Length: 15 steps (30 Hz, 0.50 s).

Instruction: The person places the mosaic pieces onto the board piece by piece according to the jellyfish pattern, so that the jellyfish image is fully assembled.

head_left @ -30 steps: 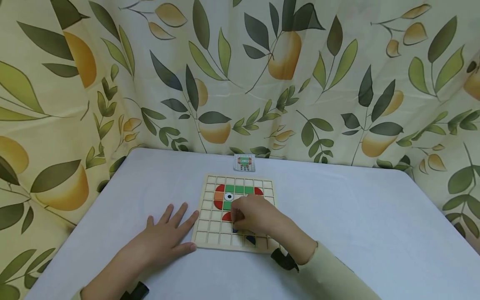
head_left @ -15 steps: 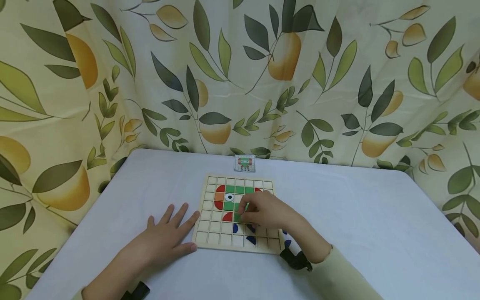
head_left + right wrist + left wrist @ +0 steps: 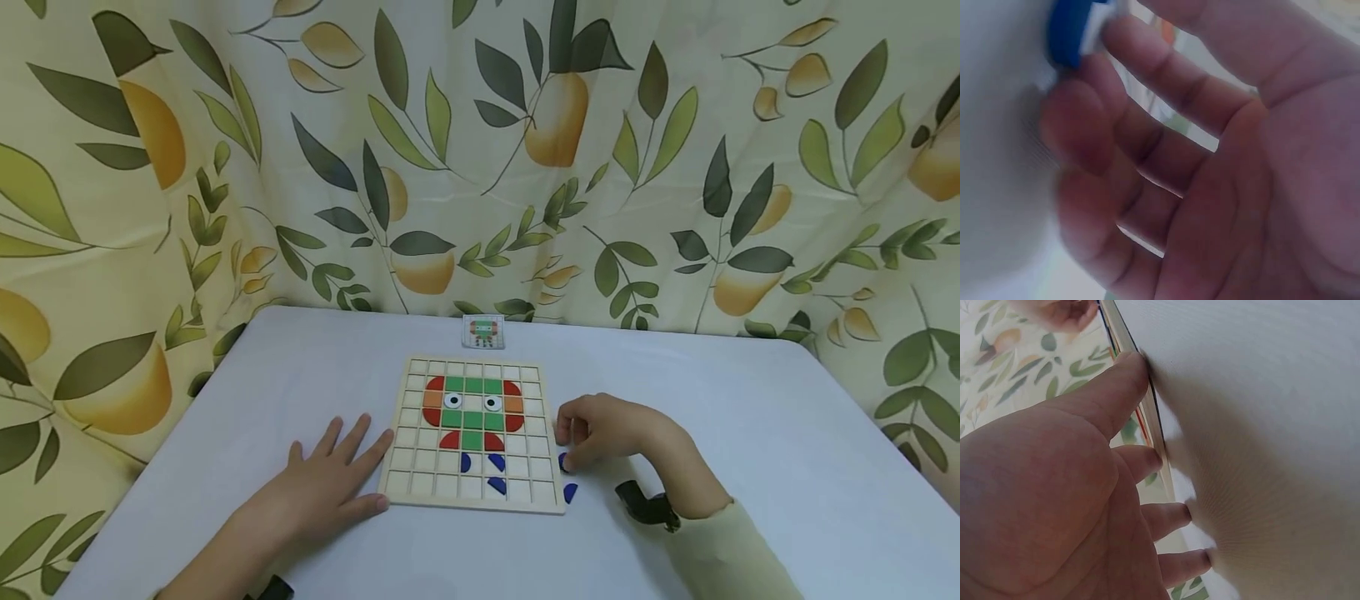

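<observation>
A wooden grid board [image 3: 420, 483] lies on the white table, carrying red, green, orange and blue flat pieces and two eye tiles, the right one [image 3: 492, 403] among them. My left hand [image 3: 322, 483] lies spread beside it, fingertips and thumb touching the board's left edge. My right hand [image 3: 611, 429] is off the board's right edge, fingers bent, thumb tip at a blue rounded piece [image 3: 563, 461]. In the right wrist view that blurred blue piece [image 3: 1069, 31] sits by the fingertips; whether it is pinched is unclear. Another blue piece [image 3: 571, 492] lies nearer me.
A small picture card [image 3: 483, 332] with a matching coloured figure stands behind the board. A leaf-and-fruit patterned curtain [image 3: 480, 167] hangs along the table's far edge. Three blue pieces, one a half-round [image 3: 465, 462], sit in the board's lower cells.
My right hand has moved right, from over the board to the blue pieces beside it. The right eye tile and the red and orange pieces near it are uncovered. My left hand stays put.
</observation>
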{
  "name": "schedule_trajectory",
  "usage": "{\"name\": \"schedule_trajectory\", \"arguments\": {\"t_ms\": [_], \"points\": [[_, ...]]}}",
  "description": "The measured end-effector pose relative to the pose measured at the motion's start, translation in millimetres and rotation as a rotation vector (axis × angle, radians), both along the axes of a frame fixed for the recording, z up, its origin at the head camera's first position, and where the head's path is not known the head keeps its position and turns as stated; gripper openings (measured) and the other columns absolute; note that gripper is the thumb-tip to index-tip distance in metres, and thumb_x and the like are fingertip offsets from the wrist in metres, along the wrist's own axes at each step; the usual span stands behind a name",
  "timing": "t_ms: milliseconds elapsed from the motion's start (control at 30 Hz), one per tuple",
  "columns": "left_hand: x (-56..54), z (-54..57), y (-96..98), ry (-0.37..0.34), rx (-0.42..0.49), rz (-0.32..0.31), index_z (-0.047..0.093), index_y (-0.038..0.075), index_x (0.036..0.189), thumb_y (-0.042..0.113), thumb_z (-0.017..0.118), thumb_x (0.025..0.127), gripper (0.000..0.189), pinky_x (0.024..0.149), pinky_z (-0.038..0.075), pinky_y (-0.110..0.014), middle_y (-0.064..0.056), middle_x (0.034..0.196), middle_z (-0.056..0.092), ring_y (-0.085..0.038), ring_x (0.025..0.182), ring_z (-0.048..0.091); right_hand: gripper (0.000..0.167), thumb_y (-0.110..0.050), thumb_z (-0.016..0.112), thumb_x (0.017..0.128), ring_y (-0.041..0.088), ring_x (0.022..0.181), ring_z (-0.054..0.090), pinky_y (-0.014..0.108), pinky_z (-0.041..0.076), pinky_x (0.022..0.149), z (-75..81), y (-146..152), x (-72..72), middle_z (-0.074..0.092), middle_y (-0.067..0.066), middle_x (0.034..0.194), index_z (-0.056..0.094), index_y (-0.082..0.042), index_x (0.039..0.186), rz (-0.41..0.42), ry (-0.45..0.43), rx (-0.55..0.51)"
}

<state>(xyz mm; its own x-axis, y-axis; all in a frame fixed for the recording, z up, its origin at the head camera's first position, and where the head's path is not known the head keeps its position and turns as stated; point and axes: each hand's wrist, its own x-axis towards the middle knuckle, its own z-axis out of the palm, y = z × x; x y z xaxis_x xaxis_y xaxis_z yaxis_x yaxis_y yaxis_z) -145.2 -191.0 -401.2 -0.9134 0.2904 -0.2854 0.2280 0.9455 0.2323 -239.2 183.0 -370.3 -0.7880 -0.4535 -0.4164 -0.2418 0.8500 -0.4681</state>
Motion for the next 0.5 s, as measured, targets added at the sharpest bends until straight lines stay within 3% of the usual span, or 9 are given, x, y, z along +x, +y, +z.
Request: {"name": "schedule_trajectory", "arguments": {"t_ms": [300,500], "points": [[0.2,-3.2,-2.4,0.007,0.006,0.006,0.032,0.030,0.157,0.067,0.059,0.088,0.083,0.099,0.011,-0.085,-0.010,0.166,0.019,-0.049,0.150,0.012,0.022,-0.017,0.086,0.076,0.017,0.074,0.052,0.033,0.038,0.064,-5.2,-7.6,2.5,0.056,0.000,0.071,0.064,-0.017,0.077,0.021,0.021,0.020],[0.6,-2.0,-0.6,0.001,-0.001,0.004,0.032,0.030,0.157,0.066,0.059,0.089,0.082,0.101,0.012,-0.084,-0.009,0.167,0.019,-0.047,0.150,0.012,0.022,-0.013,0.085,0.076,0.017,0.074,0.053,0.032,0.040,0.064,-4.4,-3.8,1.1,0.055,-0.002,0.071,0.063,-0.015,0.078,0.089,0.016,-0.060]]}}
